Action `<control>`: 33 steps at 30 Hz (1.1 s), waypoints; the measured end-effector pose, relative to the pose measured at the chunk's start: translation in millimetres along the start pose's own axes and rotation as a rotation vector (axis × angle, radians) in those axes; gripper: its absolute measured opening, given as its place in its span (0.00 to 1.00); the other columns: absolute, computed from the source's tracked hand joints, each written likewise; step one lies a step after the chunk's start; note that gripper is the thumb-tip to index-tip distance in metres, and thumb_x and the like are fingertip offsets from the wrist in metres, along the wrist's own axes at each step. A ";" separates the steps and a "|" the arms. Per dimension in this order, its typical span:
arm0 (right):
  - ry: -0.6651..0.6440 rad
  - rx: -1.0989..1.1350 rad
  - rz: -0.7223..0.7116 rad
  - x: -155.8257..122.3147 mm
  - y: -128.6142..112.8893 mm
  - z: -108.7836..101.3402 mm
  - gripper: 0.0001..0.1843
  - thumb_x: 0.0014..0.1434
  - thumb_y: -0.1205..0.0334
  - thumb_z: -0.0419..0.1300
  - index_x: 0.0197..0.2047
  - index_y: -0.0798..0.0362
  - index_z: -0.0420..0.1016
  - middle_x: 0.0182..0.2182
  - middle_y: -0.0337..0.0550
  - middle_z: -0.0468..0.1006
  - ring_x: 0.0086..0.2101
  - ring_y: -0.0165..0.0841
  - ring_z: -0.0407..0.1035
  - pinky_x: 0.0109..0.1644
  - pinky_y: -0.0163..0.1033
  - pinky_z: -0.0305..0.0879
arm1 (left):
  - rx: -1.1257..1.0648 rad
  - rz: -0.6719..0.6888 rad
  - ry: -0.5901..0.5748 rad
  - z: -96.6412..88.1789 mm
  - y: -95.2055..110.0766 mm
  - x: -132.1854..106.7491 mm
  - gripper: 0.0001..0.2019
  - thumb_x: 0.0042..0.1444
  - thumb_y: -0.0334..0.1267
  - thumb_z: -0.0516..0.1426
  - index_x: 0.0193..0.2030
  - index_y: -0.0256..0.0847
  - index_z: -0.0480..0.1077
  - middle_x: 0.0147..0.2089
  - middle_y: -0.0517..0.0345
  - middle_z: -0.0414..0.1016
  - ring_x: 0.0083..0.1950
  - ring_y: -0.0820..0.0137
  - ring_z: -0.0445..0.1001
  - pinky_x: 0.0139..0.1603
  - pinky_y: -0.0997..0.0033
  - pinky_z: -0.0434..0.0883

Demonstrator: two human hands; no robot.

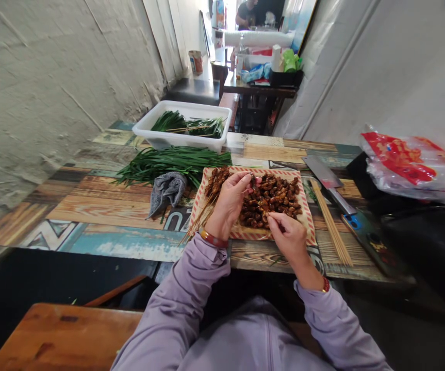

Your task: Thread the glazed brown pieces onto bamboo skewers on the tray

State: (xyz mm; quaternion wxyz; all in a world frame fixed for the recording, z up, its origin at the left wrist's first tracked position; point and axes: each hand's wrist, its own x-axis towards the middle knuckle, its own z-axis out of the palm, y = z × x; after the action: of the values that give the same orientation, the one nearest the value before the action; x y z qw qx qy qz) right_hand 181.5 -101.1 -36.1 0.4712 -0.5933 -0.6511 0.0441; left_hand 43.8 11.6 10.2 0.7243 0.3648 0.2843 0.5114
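A pile of small, glossy dark brown food pieces lies on a paper-lined tray with a red-striped border. My left hand is over the tray's middle, fingers closed on a dark brown piece at their tips. Lower and to the right, my right hand pinches with thumb and forefinger at the pile's near edge. What is in that pinch is too small to make out. Loaded skewers rest along the tray's left side, their bare sticks pointing toward me and partly hidden by my left hand.
Bare sticks lie right of the tray, beside a cleaver and a phone. Green chives and a grey cloth are on the left. Behind stands a white tub of greens. Plastic bags sit far right.
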 end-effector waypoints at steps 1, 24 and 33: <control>0.004 0.002 0.004 0.3 -0.4 -0.5 0.10 0.62 0.60 0.56 0.38 0.52 0.79 0.34 0.42 0.83 0.33 0.32 0.77 0.40 0.36 0.74 | -0.006 -0.005 -0.002 -0.6 0.0 0.7 0.16 0.47 0.46 0.65 0.37 0.38 0.72 0.34 0.56 0.78 0.36 0.74 0.75 0.37 0.76 0.65; 0.162 -0.027 0.077 6.9 -2.3 -5.2 0.10 0.61 0.59 0.57 0.36 0.52 0.80 0.29 0.41 0.82 0.28 0.31 0.75 0.35 0.36 0.71 | -0.045 -0.029 -0.030 -2.5 1.0 2.5 0.16 0.52 0.44 0.62 0.44 0.37 0.70 0.41 0.51 0.79 0.36 0.73 0.77 0.44 0.70 0.71; 0.131 -0.005 0.090 7.8 -4.4 -5.6 0.11 0.61 0.59 0.56 0.36 0.50 0.80 0.31 0.40 0.83 0.30 0.32 0.76 0.36 0.37 0.73 | 0.001 -0.065 -0.075 4.2 -4.4 -0.5 0.19 0.48 0.41 0.65 0.47 0.38 0.71 0.40 0.55 0.78 0.36 0.74 0.77 0.44 0.70 0.71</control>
State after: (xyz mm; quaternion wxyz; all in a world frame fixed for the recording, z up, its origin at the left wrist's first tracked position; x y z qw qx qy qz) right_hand 183.2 -98.9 -25.9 0.5090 -0.6247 -0.5917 0.0249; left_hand 49.3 9.2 9.0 0.7505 0.3746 0.2689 0.4734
